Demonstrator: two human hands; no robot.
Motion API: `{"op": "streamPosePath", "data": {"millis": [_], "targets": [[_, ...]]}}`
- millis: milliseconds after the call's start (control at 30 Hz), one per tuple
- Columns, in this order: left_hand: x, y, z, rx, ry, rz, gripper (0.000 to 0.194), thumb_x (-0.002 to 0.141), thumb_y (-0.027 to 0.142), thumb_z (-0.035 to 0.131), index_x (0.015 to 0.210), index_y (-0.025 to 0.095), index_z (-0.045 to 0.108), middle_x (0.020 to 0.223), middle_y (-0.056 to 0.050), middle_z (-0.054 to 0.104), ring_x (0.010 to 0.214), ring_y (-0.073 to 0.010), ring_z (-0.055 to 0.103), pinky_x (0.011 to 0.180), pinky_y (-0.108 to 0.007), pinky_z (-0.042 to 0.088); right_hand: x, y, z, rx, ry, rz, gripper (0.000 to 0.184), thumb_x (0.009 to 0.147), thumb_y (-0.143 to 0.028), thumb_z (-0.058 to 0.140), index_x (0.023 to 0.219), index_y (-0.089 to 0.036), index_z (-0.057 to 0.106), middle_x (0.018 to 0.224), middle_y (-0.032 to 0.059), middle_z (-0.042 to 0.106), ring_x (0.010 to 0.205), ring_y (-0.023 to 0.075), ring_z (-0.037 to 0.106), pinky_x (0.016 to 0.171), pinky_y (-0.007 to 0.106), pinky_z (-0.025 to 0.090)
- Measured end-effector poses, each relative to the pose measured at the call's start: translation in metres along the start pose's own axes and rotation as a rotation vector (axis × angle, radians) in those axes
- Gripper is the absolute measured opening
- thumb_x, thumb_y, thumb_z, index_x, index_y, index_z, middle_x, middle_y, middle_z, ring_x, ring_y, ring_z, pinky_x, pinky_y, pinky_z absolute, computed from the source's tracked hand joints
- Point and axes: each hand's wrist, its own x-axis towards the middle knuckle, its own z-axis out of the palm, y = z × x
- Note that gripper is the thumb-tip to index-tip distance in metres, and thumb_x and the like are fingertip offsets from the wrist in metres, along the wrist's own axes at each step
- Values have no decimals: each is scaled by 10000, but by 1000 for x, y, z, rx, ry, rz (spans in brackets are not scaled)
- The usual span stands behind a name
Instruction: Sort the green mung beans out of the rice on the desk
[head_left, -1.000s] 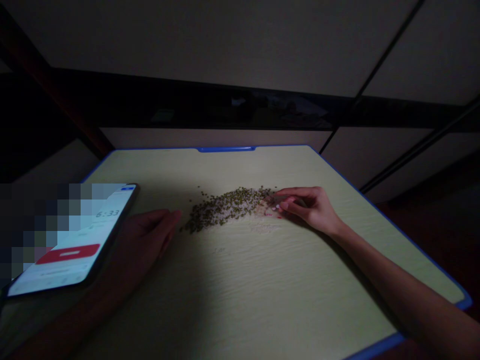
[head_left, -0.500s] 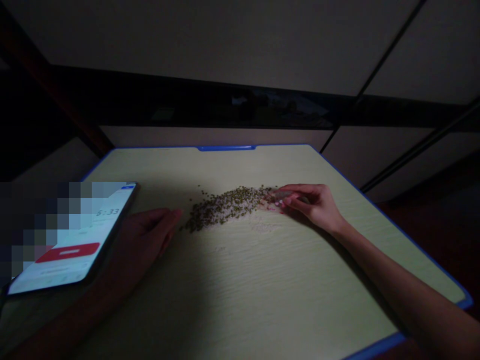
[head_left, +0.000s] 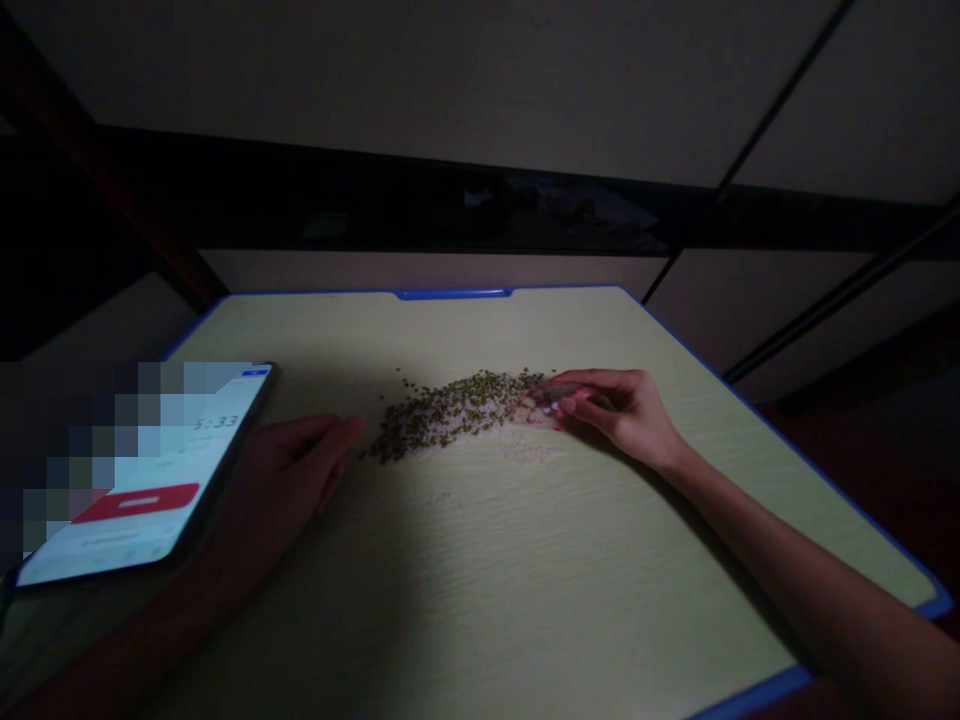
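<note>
A low pile of green beans mixed with pale grains (head_left: 450,412) runs across the middle of the table. At its right end my right hand (head_left: 626,410) pinches a clear plastic piece with reddish marks (head_left: 534,405). That piece lies flat against the beans; whether it is a bag or a sheet I cannot tell. My left hand (head_left: 300,455) rests in shadow on the tabletop, close to the pile's left end. Its fingers are curled together, and what they may hold is hidden.
The pale tabletop (head_left: 540,580) has a blue edge and a blue handle strip (head_left: 454,294) at the back. A lit phone (head_left: 150,500) leans beside my left forearm. Scattered pale grains (head_left: 529,452) lie in front of the pile. Dark-banded cabinet panels (head_left: 420,80) stand behind.
My right hand has shifted slightly left, with the clear plastic piece farther over the pile's right end. My left hand stays where it was.
</note>
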Motion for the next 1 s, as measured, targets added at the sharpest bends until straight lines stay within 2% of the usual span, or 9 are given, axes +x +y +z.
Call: {"op": "streamPosePath", "data": {"millis": [367,667,1000], "targets": [[0,1,0,19,18,23,404,660,483,446,374,208,370,317,64,346,340,-84,345,413,-216,270,2,4,-5,-37,69,-45,251,643,-235,652,852,-133,746,571,33,676,482,130,567,462,256,447],[-1,2,1,-23,9,-7,396,632,491,461,369,208,372,309,67,339,329,-78,327,394,-206,259,2,4,-9,-127,112,-73,246,656,-214,632,856,-129,747,577,29,669,500,122,552,482,260,446],[-1,2,1,8,13,25,396,645,483,458,376,204,374,320,66,351,346,-77,346,409,-201,272,3,5,-4,-132,115,-80,269,657,-230,641,870,-97,735,593,44,675,522,130,566,514,272,467]]}}
